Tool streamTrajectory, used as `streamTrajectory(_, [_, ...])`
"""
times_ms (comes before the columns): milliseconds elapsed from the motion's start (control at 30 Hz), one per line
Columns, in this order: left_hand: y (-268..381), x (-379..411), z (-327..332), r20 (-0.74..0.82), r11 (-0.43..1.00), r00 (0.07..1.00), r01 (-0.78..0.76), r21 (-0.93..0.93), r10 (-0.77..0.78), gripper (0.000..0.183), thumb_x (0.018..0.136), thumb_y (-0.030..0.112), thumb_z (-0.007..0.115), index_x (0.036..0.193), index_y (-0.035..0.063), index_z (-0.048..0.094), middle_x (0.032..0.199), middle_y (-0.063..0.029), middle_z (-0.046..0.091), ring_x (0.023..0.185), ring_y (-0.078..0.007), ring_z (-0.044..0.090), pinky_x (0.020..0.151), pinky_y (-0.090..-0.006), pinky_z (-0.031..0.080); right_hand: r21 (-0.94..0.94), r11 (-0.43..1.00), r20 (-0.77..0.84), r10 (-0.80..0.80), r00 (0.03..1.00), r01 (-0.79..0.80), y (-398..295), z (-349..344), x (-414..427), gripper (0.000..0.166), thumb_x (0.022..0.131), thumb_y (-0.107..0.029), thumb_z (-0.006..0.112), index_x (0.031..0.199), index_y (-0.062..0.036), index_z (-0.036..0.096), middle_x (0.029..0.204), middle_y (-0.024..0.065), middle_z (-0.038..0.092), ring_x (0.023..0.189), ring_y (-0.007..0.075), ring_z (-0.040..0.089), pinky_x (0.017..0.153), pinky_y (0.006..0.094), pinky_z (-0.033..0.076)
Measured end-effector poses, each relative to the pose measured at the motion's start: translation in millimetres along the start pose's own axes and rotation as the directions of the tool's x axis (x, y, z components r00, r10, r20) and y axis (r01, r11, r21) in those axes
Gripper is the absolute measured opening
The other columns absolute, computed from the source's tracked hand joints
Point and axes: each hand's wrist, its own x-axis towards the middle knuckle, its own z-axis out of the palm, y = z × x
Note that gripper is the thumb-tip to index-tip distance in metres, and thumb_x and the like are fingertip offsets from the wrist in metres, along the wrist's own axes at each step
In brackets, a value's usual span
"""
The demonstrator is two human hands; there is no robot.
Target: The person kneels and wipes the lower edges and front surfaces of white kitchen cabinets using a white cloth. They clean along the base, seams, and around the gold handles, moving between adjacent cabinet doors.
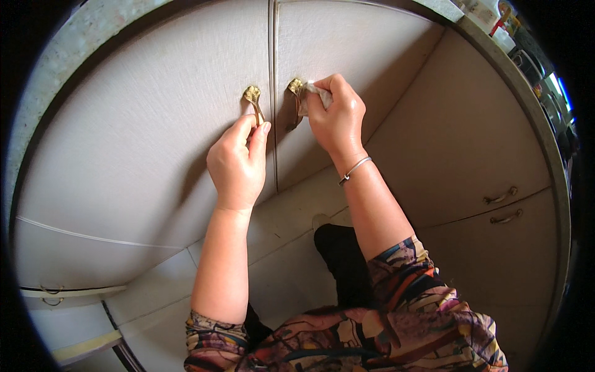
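Note:
My left hand (239,158) grips the lower end of a brass cabinet handle (252,95) on the left cabinet door (153,121). Between the thumb and fingers of my right hand (338,116) is a crumpled, whitish cloth or tissue (324,96). It lies against the right side of a second brass handle (295,88), mounted on the right cabinet door (353,35). The lower part of that second handle hangs free in shadow. Both doors look shut, with a narrow vertical seam between them. A metal bangle circles my right wrist.
A speckled stone countertop (109,23) curves above the doors. Drawers with metal handles (499,195) stand at right; more handles (52,301) show at lower left. Several items (504,37) crowd the countertop at upper right. Pale floor tiles (279,260) and my dark-clad leg are below.

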Motion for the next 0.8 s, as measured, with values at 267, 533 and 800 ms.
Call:
streamTrajectory(267, [4.7,-1.5,0.2,-0.001,1.0,1.0,-0.019,0.012,0.019,0.012,0.092,0.013,0.065,0.093,0.001,0.064,0.069,-0.0057,0.061,0.06,-0.0111,0.055,0.059,-0.0258,0.045,0.056,0.996,-0.097,-0.061,0.993,0.066,-10.2,1.4,7.9,0.013,0.076,-0.002,0.069,0.082,-0.0031,0.057,0.077,0.0146,0.063,0.07,0.0347,0.063,0.064,0.0387,0.052])
streamTrajectory(533, [1.6,-0.9,0.2,-0.009,1.0,1.0,-0.02,-0.002,0.02,0.011,0.092,0.012,0.065,0.093,0.0005,0.064,0.07,-0.0051,0.062,0.061,-0.0106,0.055,0.06,-0.0255,0.045,0.076,0.995,-0.098,-0.059,0.993,0.067,-13.8,-1.0,11.2,0.012,0.075,-0.002,0.067,0.083,-0.0028,0.057,0.078,0.0153,0.063,0.07,0.0348,0.063,0.064,0.0389,0.052])
streamTrajectory(800, [2.2,1.5,-1.1,-0.011,1.0,1.0,-0.016,0.009,0.016,0.013,0.093,0.013,0.065,0.095,0.0005,0.064,0.069,-0.0051,0.061,0.061,-0.0095,0.053,0.059,-0.0248,0.044,0.045,0.999,-0.046,0.015,0.999,-0.013,-11.9,-1.4,9.3,0.012,0.075,-0.003,0.068,0.081,-0.0032,0.058,0.077,0.0149,0.062,0.071,0.0343,0.063,0.065,0.039,0.052])
